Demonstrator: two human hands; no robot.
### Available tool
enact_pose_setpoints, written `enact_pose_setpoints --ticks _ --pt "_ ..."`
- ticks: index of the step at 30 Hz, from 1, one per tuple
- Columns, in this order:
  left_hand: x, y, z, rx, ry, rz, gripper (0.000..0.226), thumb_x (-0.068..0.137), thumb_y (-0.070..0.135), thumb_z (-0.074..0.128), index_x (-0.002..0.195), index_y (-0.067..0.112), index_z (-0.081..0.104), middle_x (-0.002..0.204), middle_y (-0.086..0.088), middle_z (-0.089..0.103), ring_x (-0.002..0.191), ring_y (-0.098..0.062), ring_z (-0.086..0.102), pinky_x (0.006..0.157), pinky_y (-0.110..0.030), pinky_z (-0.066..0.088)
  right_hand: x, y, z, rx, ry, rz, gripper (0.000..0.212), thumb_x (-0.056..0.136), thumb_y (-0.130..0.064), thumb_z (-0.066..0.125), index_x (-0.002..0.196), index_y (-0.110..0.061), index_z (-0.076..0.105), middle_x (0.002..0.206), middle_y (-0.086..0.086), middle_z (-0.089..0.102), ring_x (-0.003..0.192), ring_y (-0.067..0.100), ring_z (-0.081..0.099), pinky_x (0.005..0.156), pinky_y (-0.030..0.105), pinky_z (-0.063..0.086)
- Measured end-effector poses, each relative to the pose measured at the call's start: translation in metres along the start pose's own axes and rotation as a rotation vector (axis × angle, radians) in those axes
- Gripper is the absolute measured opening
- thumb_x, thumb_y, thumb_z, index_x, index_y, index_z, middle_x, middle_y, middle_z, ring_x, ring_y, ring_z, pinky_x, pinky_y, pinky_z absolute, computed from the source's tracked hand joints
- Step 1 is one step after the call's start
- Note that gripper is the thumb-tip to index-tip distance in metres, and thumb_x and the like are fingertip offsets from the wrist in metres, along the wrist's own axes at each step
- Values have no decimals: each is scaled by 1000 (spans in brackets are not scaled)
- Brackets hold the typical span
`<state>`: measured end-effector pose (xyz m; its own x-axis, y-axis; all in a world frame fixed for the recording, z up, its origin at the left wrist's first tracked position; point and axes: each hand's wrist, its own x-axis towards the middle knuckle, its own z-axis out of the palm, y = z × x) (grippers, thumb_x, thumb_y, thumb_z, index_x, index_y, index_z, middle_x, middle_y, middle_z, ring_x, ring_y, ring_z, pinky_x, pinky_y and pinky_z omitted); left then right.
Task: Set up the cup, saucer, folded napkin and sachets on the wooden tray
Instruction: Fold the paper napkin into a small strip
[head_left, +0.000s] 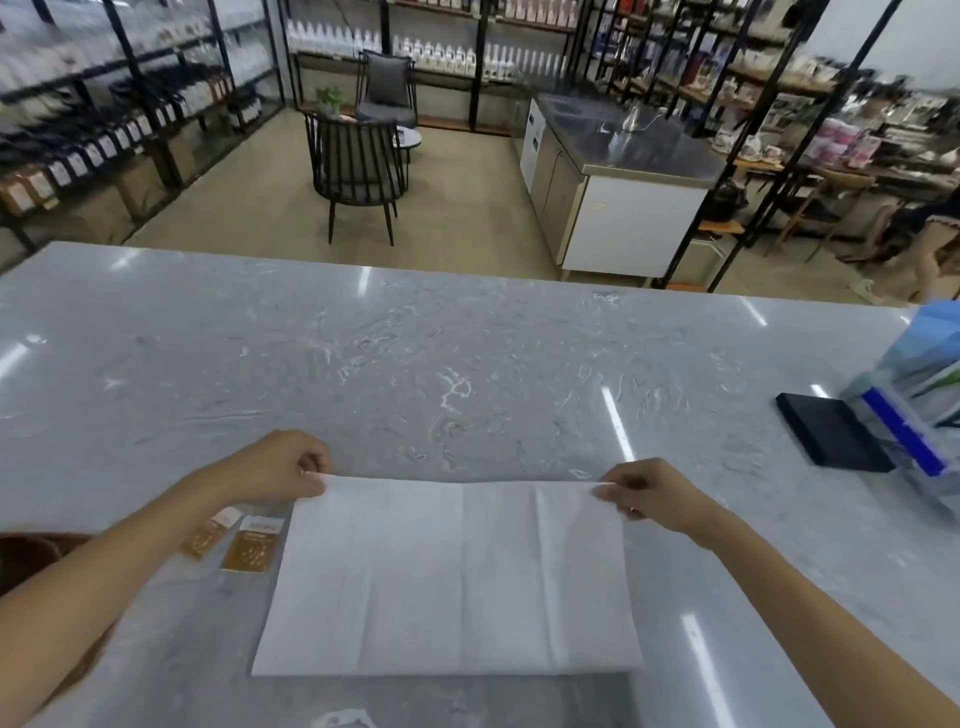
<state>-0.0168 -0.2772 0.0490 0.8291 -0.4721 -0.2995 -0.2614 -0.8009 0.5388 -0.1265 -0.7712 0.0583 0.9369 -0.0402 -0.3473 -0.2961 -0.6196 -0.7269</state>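
Clearly the napkin-folding step is in hand: a white napkin (447, 577) lies opened out flat on the grey marble counter (467, 364) in the lower middle of the frame, its crease lines showing. The left hand (280, 465) pinches the napkin's far left corner between thumb and curled fingers, and the right hand (649, 491) pinches the far right corner the same way; both are nearly closed, gripping only the thin paper edge, which is lifted slightly. The next move probably calls for bringing that far edge toward the near edge, keeping the corners level so the fold lands square. Two brown sachets (236, 540) lie just left of the napkin, under the left forearm. A dark brown rim at the left edge may be the wooden tray (31, 553); cup and saucer are not in view.
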Motion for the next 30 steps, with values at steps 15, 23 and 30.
enact_pose_setpoints --ticks 15,23,30 --pt "-60 48 -83 -179 429 16 21 64 30 94 74 43 81 72 13 78 55 -9 70 52 -14 53 -24 -65 -67 50 364 -340 16 89 -18 79 95 -32 83 79 -2 81 70 12 72 64 24 58" --pt "-59 56 -90 -96 533 35 25 57 32 98 70 42 79 70 22 75 54 -2 67 53 -12 50 -18 -74 -68 127 379 -327 15 85 -15 83 91 -29 84 86 -14 81 82 -1 74 74 13 52" --pt "-65 42 -90 -137 446 130 14 75 34 87 84 41 79 82 16 77 71 -6 70 64 -17 55 -20 -70 -65 154 385 -386 10 82 -24 85 91 -23 85 85 -8 82 81 5 77 69 13 58"
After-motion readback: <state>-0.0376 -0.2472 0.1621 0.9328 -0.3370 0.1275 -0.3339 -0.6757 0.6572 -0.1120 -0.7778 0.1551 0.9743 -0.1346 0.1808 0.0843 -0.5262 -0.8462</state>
